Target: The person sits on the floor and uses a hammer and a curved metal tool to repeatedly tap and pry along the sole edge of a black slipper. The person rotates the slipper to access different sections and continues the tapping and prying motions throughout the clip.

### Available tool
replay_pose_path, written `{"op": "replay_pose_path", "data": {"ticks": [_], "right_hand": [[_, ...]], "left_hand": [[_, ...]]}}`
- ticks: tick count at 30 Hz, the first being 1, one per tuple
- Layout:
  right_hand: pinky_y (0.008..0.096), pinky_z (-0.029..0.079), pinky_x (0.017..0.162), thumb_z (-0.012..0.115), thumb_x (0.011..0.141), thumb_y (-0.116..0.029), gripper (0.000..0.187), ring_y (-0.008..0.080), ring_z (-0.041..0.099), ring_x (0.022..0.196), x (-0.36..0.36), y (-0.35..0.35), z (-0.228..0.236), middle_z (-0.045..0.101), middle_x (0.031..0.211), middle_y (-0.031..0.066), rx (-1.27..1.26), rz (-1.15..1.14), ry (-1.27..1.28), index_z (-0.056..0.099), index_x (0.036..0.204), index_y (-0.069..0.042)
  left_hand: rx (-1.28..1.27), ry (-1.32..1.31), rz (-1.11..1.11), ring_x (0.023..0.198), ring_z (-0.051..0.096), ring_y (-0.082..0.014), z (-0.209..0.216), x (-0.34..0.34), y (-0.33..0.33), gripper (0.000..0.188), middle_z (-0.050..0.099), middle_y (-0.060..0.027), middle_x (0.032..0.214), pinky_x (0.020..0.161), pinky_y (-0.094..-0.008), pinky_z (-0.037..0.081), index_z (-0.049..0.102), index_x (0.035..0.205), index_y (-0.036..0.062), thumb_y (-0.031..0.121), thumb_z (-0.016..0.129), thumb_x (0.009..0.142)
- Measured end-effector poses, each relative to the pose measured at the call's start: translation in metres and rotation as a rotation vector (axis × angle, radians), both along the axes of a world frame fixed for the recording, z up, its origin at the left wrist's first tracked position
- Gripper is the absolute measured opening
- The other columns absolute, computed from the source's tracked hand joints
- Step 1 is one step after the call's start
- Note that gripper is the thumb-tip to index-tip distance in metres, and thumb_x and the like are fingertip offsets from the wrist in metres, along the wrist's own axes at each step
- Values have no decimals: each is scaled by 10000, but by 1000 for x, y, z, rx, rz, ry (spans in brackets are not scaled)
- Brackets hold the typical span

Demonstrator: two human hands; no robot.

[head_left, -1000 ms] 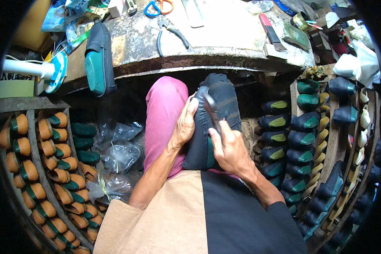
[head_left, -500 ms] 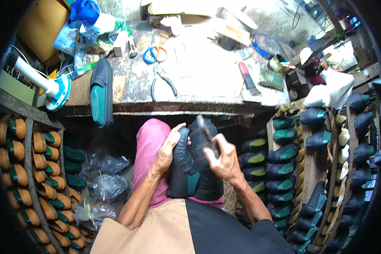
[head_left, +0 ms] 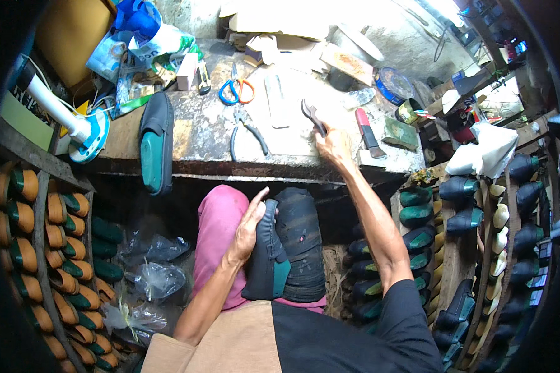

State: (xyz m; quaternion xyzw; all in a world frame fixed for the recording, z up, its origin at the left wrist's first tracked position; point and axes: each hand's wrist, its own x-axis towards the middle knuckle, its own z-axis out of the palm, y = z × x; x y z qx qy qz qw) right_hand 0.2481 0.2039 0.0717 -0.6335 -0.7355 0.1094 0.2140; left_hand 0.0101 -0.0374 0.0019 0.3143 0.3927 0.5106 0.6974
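Right hand (head_left: 334,146) has gone from above the lap out to the desk (head_left: 196,127), taking the dark metal tool (head_left: 311,115) along; last frame it was near the shoe. Left hand has opened flatter, fingers now straighter. Black shoe (head_left: 264,245) stays in the lap, toe away from the body, green patch near the heel end.

Right hand: fingers closed round the tool's handle, curved head sticking out past the grip, over the front half of the desk, left of the red-handled knife (head_left: 366,129). Can't tell if the tool touches the desk top. Left hand (head_left: 246,233): fingers extended and together, not wrapped round anything, laid along the shoe's left side; thumb not clear.

Shoe sits between the pink trouser leg (head_left: 221,214) and the dark cloth (head_left: 300,242) over the right leg.

On the desk: second black shoe (head_left: 157,146), green inside, at the left, front end over the edge; pliers (head_left: 240,117) with handles spread; scissors (head_left: 234,82) with blue and orange handles just behind them; green block (head_left: 400,133) right of the knife. Left rack (head_left: 39,227) holds orange shoes with green parts, right rack (head_left: 457,248) black ones. Clear plastic bags (head_left: 158,280) beside the left rack.
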Motion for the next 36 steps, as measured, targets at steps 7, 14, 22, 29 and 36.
{"op": "replay_pose_path", "data": {"ticks": [7,14,22,29,36], "right_hand": [[573,615,891,791,974,-278,388,463,781,950,-3,27,-22,803,1019,244,227,236,-274,759,1285,-49],[436,555,650,813,944,-276,323,249,689,671,-21,-28,6,752,770,134,-45,92,91,792,1131,-14],[228,413,506,794,1067,-188,159,60,543,555,-51,-232,-1,761,842,59,-681,-73,1287,749,1027,-40],[230,399,515,785,1072,-136,141,72,548,558,-62,-259,-17,736,831,69,-607,-176,1435,722,1068,-10],[231,419,526,755,1092,-109,107,72,562,566,-62,-267,-19,733,855,64,-537,-185,1449,703,1091,-15]], "left_hand": [[-86,-115,48,1137,692,-145,-10,-1,-3,656,769,-65,1277,1069,-316,545,549,1675,29,506,425,1242],[3,-38,-19,1314,686,-219,1,-8,-7,713,724,-140,1432,1195,-355,500,529,1666,-10,396,565,1081],[8,18,-84,1330,667,-212,13,-6,-7,766,713,-138,1454,1204,-342,478,520,1672,-4,286,625,970],[48,160,-109,1266,702,-211,19,4,-7,773,730,-138,1428,1160,-351,516,558,1643,-3,281,649,930],[72,173,-89,1250,706,-225,18,8,-7,662,750,-162,1364,1161,-371,528,620,1581,-23,161,636,946]]}}
